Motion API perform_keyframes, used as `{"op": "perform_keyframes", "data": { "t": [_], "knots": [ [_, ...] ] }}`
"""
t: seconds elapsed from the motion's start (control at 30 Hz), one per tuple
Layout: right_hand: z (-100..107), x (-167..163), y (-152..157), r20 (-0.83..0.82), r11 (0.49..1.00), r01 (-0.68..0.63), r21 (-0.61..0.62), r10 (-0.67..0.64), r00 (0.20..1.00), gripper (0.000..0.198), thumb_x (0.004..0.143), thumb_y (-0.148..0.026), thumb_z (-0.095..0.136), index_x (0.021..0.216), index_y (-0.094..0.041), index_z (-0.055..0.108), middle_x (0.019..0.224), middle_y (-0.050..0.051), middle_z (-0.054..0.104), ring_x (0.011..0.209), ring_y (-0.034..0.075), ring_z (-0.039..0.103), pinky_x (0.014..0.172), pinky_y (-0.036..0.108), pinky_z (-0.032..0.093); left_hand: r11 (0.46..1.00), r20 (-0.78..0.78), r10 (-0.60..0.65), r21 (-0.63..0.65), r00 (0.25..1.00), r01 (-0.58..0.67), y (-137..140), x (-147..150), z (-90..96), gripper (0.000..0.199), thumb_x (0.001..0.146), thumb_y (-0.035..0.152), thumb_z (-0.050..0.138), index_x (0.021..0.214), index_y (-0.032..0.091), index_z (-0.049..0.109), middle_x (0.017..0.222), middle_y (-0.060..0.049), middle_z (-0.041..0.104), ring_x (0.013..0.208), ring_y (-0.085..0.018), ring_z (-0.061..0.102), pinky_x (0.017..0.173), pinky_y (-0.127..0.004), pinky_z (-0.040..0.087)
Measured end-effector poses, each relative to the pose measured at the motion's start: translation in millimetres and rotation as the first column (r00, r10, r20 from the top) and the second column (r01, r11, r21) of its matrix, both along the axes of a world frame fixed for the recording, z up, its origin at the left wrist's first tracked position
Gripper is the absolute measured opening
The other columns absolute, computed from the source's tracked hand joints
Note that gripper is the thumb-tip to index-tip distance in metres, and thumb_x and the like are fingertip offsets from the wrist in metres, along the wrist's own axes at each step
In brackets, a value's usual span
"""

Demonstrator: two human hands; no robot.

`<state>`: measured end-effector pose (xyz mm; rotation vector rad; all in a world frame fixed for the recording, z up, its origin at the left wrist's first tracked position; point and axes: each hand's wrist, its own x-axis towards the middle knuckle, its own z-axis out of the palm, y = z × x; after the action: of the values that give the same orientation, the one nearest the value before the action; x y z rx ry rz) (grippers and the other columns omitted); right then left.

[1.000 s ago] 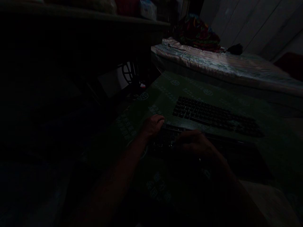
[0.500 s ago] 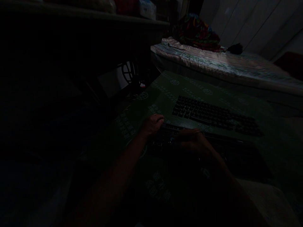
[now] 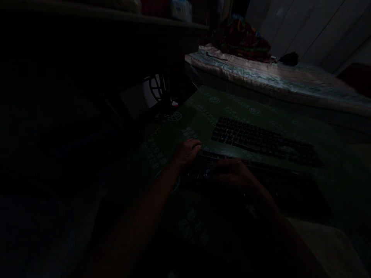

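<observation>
In deep shadow, a black keyboard base (image 3: 301,193) lies across the green sheet under my hands. My left hand (image 3: 187,152) is closed at its left end, thumb along the top edge. Over the left part of the base, my right hand (image 3: 233,172) has its fingers drawn together and pointing down. Whatever small thing they hold, if any, is too dark to make out. Just beyond the base, black keycaps (image 3: 261,139) sit in rows, laid out like a keyboard. My right hand and forearm hide part of the base.
The green sheet (image 3: 199,112) bears white lettering and globe marks. Behind it stands a bed (image 3: 249,75) with a dark patterned cloth heap (image 3: 243,40). At left is a dark table (image 3: 116,19) with a wheel (image 3: 156,88) beneath. Pale cloth (image 3: 327,243) lies at lower right.
My right hand has shifted slightly left and down over the base. The left hand stays at the base's end, and the light has dimmed slightly.
</observation>
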<state>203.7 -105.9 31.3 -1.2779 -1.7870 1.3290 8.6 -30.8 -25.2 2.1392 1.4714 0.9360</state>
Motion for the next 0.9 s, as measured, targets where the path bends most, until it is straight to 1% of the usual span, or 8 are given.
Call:
{"op": "perform_keyframes", "data": {
  "t": [0.1,0.2,0.3,0.4,0.47,0.63,0.8,0.9],
  "knots": [
    [-3.0,-1.0,0.3,0.038,1.000,-0.028,-0.004,0.029,0.999,0.010,0.063,-0.015,0.061,0.069,-0.014,0.068,0.063,0.000,0.063,0.058,0.013,0.056,0.052,0.022,0.041,1.000,0.004,0.005,0.000,1.000,-0.005,-0.6,0.5,-0.1,0.027,0.082,0.030,0.044,0.092,0.018,0.067,0.096,-0.005,0.067,0.089,-0.018,0.062,0.083,-0.029,0.049],
    [-2.9,-3.4,-1.4,0.060,0.999,-0.029,0.034,0.027,0.998,0.011,0.064,-0.014,0.059,0.071,-0.014,0.068,0.065,0.000,0.064,0.059,0.013,0.056,0.052,0.021,0.041,1.000,-0.001,0.000,-0.004,1.000,0.000,-1.8,1.1,1.2,0.026,0.082,0.029,0.044,0.091,0.018,0.067,0.094,-0.005,0.068,0.088,-0.018,0.063,0.083,-0.029,0.049],
    [-2.3,-9.6,-5.5,0.093,0.984,-0.071,0.161,0.056,0.994,0.010,0.066,-0.013,0.057,0.068,-0.014,0.066,0.064,0.001,0.063,0.059,0.013,0.055,0.053,0.022,0.041,1.000,0.003,0.004,-0.003,1.000,-0.004,-2.9,1.6,2.8,0.026,0.082,0.028,0.044,0.091,0.019,0.067,0.095,-0.005,0.068,0.089,-0.017,0.062,0.084,-0.029,0.048],
    [-1.9,-15.0,-9.8,0.171,0.951,-0.175,0.257,0.134,0.976,0.011,0.066,-0.011,0.055,0.064,-0.014,0.065,0.061,0.000,0.061,0.055,0.012,0.053,0.052,0.021,0.039,1.000,0.003,0.002,-0.005,1.000,-0.002,-3.2,2.0,4.0,0.026,0.082,0.028,0.045,0.091,0.018,0.067,0.096,-0.005,0.067,0.089,-0.017,0.063,0.084,-0.029,0.048],
    [-1.4,-16.3,-11.3,0.204,0.943,-0.206,0.261,0.154,0.967,0.012,0.067,-0.010,0.054,0.065,-0.014,0.065,0.060,0.000,0.061,0.054,0.011,0.052,0.051,0.021,0.038,1.000,-0.009,0.004,-0.009,1.000,-0.004,-3.1,2.2,4.5,0.026,0.082,0.027,0.045,0.091,0.018,0.067,0.096,-0.005,0.068,0.089,-0.018,0.063,0.084,-0.029,0.048],
    [-0.7,-15.5,-10.6,0.196,0.960,-0.094,0.262,0.043,0.980,0.012,0.069,-0.012,0.053,0.065,-0.013,0.065,0.062,0.002,0.061,0.055,0.012,0.053,0.050,0.021,0.037,1.000,-0.031,0.013,-0.005,0.999,-0.013,-2.4,1.9,3.9,0.026,0.082,0.028,0.044,0.091,0.018,0.067,0.095,-0.005,0.068,0.088,-0.018,0.063,0.083,-0.029,0.048],
    [-1.5,-16.9,-10.4,0.243,0.934,-0.215,0.286,0.146,0.959,0.013,0.068,-0.009,0.052,0.062,-0.014,0.062,0.057,0.000,0.058,0.051,0.009,0.048,0.048,0.020,0.034,1.000,-0.015,0.006,0.002,1.000,-0.006,-1.4,1.1,1.3,0.026,0.082,0.028,0.044,0.092,0.019,0.067,0.096,-0.004,0.067,0.090,-0.017,0.062,0.085,-0.029,0.048],
    [-1.7,-17.6,-10.3,0.221,0.941,-0.158,0.298,0.093,0.971,0.012,0.067,-0.009,0.052,0.066,-0.014,0.063,0.061,0.000,0.061,0.053,0.010,0.051,0.049,0.020,0.035,1.000,-0.014,0.006,-0.001,1.000,-0.006,-1.8,1.4,1.5,0.026,0.082,0.028,0.045,0.092,0.019,0.066,0.097,-0.004,0.067,0.091,-0.017,0.062,0.086,-0.029,0.048]
  ]
}}
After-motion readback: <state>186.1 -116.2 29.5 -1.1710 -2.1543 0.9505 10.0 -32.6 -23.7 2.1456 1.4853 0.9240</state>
